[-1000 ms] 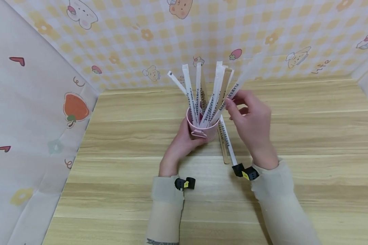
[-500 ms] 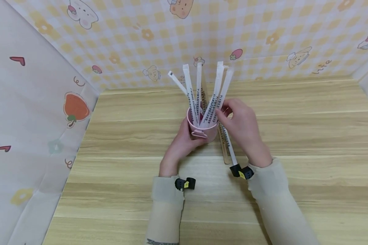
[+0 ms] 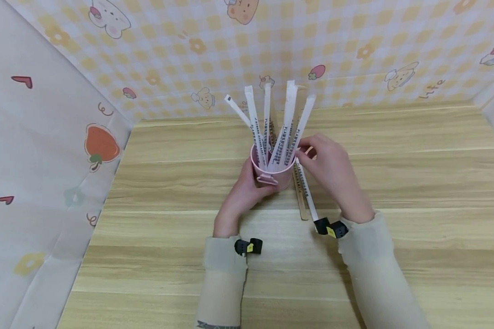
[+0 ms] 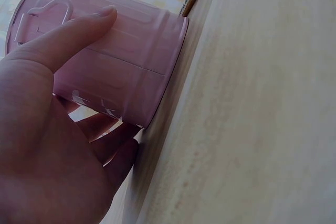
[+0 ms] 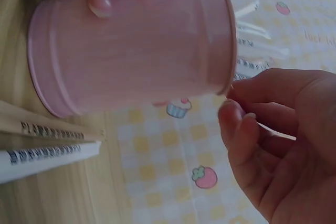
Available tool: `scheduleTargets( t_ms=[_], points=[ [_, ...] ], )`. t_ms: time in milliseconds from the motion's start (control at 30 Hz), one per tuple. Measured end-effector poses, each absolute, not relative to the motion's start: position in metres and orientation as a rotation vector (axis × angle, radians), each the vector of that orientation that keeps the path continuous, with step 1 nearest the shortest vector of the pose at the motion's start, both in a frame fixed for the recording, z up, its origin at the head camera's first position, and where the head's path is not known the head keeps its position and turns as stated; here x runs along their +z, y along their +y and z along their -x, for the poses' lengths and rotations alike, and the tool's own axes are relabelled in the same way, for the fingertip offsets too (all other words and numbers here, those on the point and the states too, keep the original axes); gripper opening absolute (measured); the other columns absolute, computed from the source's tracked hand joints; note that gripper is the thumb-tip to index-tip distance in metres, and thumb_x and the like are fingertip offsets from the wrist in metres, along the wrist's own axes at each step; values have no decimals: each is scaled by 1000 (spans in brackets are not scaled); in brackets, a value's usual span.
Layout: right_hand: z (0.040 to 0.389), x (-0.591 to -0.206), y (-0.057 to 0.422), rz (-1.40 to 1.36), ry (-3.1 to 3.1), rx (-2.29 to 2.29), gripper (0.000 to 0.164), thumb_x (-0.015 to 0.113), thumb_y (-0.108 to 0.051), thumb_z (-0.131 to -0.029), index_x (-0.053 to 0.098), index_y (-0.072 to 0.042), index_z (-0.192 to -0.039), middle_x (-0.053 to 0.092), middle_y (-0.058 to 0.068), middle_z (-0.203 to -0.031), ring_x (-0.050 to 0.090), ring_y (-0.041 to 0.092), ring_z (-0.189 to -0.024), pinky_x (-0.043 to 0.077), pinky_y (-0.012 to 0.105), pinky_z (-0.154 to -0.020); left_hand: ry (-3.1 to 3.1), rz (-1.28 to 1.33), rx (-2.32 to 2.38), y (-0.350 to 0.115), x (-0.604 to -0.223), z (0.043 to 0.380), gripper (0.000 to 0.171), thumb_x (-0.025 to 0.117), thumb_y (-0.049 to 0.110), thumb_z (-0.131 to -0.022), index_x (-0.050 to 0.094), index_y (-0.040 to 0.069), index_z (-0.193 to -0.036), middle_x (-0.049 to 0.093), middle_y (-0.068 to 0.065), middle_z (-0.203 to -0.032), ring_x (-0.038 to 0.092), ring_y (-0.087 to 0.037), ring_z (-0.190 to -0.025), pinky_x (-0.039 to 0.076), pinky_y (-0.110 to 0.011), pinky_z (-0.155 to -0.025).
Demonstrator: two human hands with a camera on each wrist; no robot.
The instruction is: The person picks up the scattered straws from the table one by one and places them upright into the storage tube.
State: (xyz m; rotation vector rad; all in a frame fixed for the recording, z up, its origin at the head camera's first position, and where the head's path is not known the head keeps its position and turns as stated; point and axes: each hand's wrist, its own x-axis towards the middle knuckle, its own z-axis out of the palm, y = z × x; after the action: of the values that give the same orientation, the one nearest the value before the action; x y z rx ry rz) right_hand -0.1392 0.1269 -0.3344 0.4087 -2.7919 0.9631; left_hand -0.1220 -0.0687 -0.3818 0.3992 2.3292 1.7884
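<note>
A small pink metal bucket (image 3: 283, 180) stands upright on the table, full of several paper-wrapped straws (image 3: 290, 114), white and brown. My left hand (image 3: 244, 192) grips its side, thumb across the front near a small metal loop (image 4: 44, 22) and fingers around the back. At the bucket's right rim is my right hand (image 3: 329, 167). Its fingers are loosely bent, fingertips right at the rim, with nothing visible between them in the right wrist view. Beside those fingertips a white wrapped straw (image 3: 304, 121) leans to the right inside the bucket.
On the wood-grain table (image 3: 169, 205), a brown wrapped straw (image 3: 301, 201) and a white wrapped straw (image 3: 308, 196) lie just right of the bucket, below my right hand. A patterned cloth wall (image 3: 169, 55) rises behind the table, another (image 3: 45, 160) at the left.
My right hand has lowered a white wrapped straw into the bucket and drawn slightly back to the right, letting go of it. My left hand keeps its grip on the bucket.
</note>
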Motion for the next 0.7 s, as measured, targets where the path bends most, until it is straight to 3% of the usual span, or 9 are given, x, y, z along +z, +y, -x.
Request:
scheduleTargets(
  t_ms=[200, 400, 633, 700],
  points=[
    [141, -335, 135, -379, -2864, 956, 24, 58, -13, -84, 63, -5, -106, 60, 8, -95, 56, 21, -78, 49, 33, -60, 2337, -364, 1762, -69, -380, 121, 101, 74, 1, -67, 11, 21, -143, 34, -2, -135, 34, -15, -122, 25, -33, -103],
    [147, -344, 139, -284, -3050, 974, 32, 59, -21, -85, 59, -4, -112, 61, 9, -95, 56, 18, -63, 48, 30, -51, 2347, -349, 1745, -69, -380, 120, 99, 74, 2, -68, 12, 21, -142, 32, -1, -136, 33, -14, -123, 24, -34, -103],
    [151, -360, 141, -200, -3290, 886, 35, 59, -23, -84, 56, -2, -113, 60, 12, -98, 55, 26, -82, 46, 40, -71, 2350, -362, 1748, -69, -381, 120, 101, 75, 3, -67, 11, 23, -143, 32, 0, -136, 33, -13, -123, 25, -33, -103],
    [151, -364, 142, -195, -3325, 883, 31, 60, -24, -84, 59, -3, -107, 60, 11, -94, 54, 26, -81, 45, 39, -70, 2345, -371, 1755, -69, -381, 121, 101, 75, 2, -67, 11, 23, -143, 33, -1, -136, 34, -14, -123, 25, -34, -103]
  ],
)
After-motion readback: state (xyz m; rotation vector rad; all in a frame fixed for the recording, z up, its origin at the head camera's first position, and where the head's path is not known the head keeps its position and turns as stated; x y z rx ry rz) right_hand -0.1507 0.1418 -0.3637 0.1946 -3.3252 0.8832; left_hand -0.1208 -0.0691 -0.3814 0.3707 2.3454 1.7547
